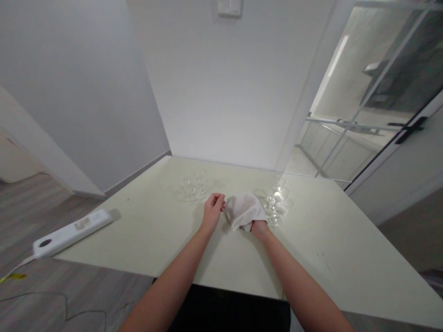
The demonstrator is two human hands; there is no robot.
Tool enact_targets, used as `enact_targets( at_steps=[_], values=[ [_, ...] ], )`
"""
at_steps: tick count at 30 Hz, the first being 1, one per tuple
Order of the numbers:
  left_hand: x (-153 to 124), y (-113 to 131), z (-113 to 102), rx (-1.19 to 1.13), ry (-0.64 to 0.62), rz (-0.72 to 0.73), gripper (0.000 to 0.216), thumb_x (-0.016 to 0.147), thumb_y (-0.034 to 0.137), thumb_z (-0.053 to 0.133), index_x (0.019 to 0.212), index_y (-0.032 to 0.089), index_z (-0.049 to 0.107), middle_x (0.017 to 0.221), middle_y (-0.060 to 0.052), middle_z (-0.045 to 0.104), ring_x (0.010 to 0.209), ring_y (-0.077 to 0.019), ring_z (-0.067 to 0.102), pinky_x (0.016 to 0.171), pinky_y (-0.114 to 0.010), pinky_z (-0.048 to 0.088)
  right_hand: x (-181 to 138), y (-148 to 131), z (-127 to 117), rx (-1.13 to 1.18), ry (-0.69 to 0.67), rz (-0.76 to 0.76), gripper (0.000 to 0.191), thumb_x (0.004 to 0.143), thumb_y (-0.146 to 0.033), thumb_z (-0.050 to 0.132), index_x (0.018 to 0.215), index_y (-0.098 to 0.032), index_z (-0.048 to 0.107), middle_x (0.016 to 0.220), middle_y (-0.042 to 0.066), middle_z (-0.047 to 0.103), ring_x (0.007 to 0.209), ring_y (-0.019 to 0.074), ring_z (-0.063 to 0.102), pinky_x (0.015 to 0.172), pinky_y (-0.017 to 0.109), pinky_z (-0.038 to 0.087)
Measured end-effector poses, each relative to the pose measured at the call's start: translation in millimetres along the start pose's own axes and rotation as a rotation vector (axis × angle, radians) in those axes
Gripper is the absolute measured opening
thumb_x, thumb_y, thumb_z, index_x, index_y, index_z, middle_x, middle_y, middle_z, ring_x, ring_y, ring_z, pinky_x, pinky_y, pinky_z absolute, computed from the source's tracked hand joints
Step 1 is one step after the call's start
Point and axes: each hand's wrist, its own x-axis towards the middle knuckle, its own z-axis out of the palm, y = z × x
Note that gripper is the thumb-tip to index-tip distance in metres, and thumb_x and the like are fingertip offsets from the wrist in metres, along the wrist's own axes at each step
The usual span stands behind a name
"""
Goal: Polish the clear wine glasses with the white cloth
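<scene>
A white cloth (245, 210) is bunched over my right hand (259, 227), whose fingers are mostly hidden beneath it. The hand is closed on the cloth, and whether a glass is inside cannot be seen. Just left of the cloth, my left hand (215, 203) is closed with its fingers curled together. Whatever it may hold is too small or transparent to make out. Several clear stemmed glasses (276, 203) stand close beyond the right side of the cloth. Another group of clear glasses (194, 185) stands farther back, left of my left hand.
The pale table (145, 230) meets a white wall (228, 101) at the back. A white power strip (74, 232) with a cord lies at the left edge. On the right is a glazed door (367, 87) with a black handle (410, 130).
</scene>
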Motion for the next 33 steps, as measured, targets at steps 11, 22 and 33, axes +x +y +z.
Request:
enact_targets(
  at_steps=[11, 22, 33],
  values=[
    [34, -13, -10, -0.364, 0.218, -0.299, 0.092, 0.078, 0.024, 0.068, 0.149, 0.029, 0.009, 0.093, -0.002, 0.066, 0.063, -0.0101, 0.065, 0.059, -0.021, 0.049, 0, 11, -10, -0.122, -0.018, 0.024, 0.06, 0.069, -0.076, 0.047, 0.091, -0.024, 0.07, 0.087, 0.009, 0.073, 0.099, 0.0254, 0.066, 0.083, 0.041, 0.053],
    [49, -18, -17, -0.516, 0.14, -0.204, 0.072, 0.078, 0.02, 0.073, 0.132, 0.031, 0.026, 0.106, -0.006, 0.07, 0.076, -0.0118, 0.07, 0.074, -0.024, 0.054, 2, 18, -18, -0.153, -0.011, 0.018, 0.059, 0.07, -0.075, 0.05, 0.091, -0.024, 0.07, 0.092, 0.009, 0.074, 0.103, 0.0251, 0.065, 0.088, 0.042, 0.051],
    [43, -15, -11, -0.429, -0.063, -0.241, 0.049, 0.073, 0.027, 0.077, 0.107, 0.023, 0.042, 0.107, -0.01, 0.071, 0.078, -0.0147, 0.071, 0.068, -0.024, 0.053, 4, 19, -16, -0.146, 0.002, -0.043, 0.054, 0.068, -0.07, 0.062, 0.09, -0.022, 0.072, 0.101, 0.01, 0.074, 0.111, 0.0267, 0.063, 0.095, 0.042, 0.049]
  ],
)
